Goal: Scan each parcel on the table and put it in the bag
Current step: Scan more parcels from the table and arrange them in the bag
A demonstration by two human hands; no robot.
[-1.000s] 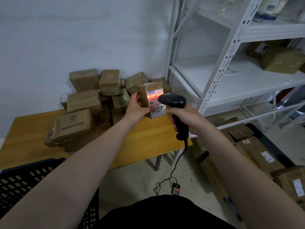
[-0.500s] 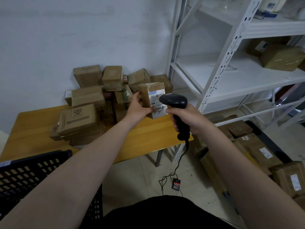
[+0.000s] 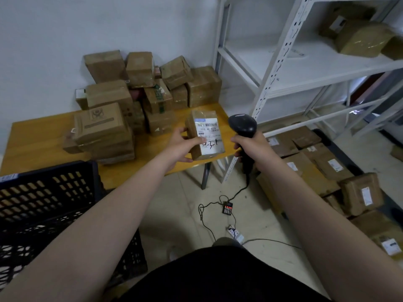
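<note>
Moved since a second ago: parcel (image 3: 206, 134) and both hands, drawn back from the stack toward the person; the red scan light on the label is gone.

- Parcel: brown box, white label with barcode and handwriting facing up, held in the air above the front right corner of the table (image 3: 43, 140).
- Left hand (image 3: 182, 147): grips the parcel's left side, thumb across the label's edge.
- Right hand (image 3: 253, 147): fingers wrapped round the handle of the scanner (image 3: 242, 125), its head just beside the parcel, apart from it.
- Stacked parcels (image 3: 139, 94): brown boxes at the table's rear against the wall.
- Black crate (image 3: 43, 192): lower left, at the table's near edge.
- Cable (image 3: 218, 201): runs from the scanner to the floor.
- Floor boxes (image 3: 327, 162): labelled, beneath the white rack (image 3: 283, 68).
</note>
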